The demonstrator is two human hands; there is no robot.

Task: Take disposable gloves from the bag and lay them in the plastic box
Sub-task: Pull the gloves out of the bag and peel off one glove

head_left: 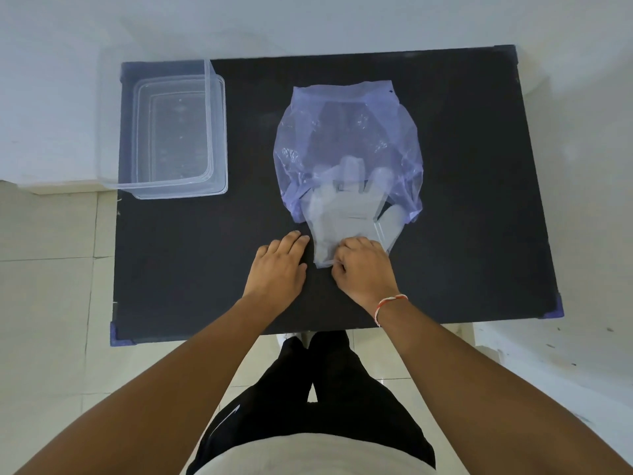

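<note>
A translucent purple plastic bag point(349, 132) lies flat in the middle of the black table, mouth toward me. Clear disposable gloves point(346, 214) stick halfway out of the mouth, fingers still inside the bag. My right hand point(363, 269) pinches the cuff end of the gloves at the near edge. Just left of the gloves, my left hand point(279, 269) rests flat on the table with its fingers apart, holding nothing. The clear plastic box point(219, 138) stands at the table's far left corner with nothing in it.
The black table point(171, 269) has purple corner caps and stands against a white wall. Pale floor tiles lie left and right of it. My legs in dark trousers are below the near edge.
</note>
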